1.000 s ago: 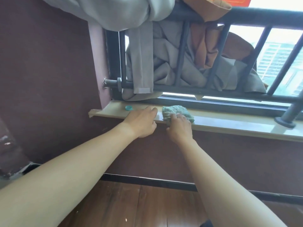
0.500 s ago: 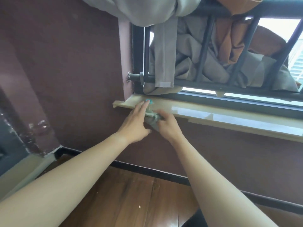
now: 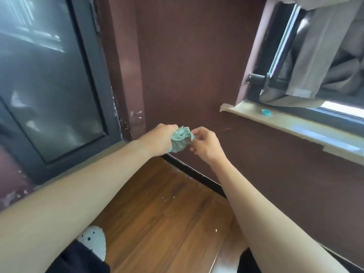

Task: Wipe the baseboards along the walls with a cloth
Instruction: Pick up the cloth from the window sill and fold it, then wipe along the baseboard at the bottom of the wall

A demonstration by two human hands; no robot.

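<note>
While both arms reached toward wall corner, glass door (image 3: 49, 85) stood at far left in dark frame. Left hand (image 3: 157, 139) gripped bunched teal cloth (image 3: 180, 139), fingers clamped on it. Cloth held in air before maroon wall (image 3: 187, 66), above black baseboard (image 3: 197, 175), not touching it. Right hand (image 3: 205, 145) pinched cloth's right edge, fingers closed on fabric. Wooden floor (image 3: 167, 213) below showed pale specks. Further right, window sill (image 3: 285, 123) carried small teal ring (image 3: 266, 112); grey curtain (image 3: 325, 56) hung above.
</note>
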